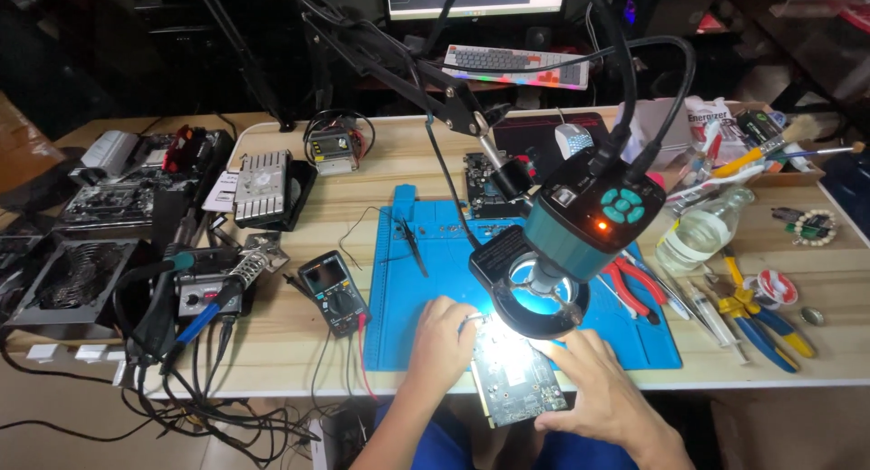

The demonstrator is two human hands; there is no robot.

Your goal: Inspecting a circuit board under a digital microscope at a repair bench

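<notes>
A dark circuit board [517, 379] lies at the near edge of the blue work mat [399, 325], brightly lit from above by the ring light of a teal microscope camera [580, 230]. My left hand [444, 343] rests on the board's left edge, fingers curled around it. My right hand [594, 384] lies on the board's right side and holds it down, fingers spread over the edge. Part of the board juts over the table's front edge.
A multimeter [333, 291] and a soldering iron in its stand [213, 293] sit left of the mat. Black tweezers [412, 248] lie on the mat. Red pliers [634, 289], yellow-blue pliers [757, 316], a clear bottle [698, 230] and brushes are on the right. Cables hang at front left.
</notes>
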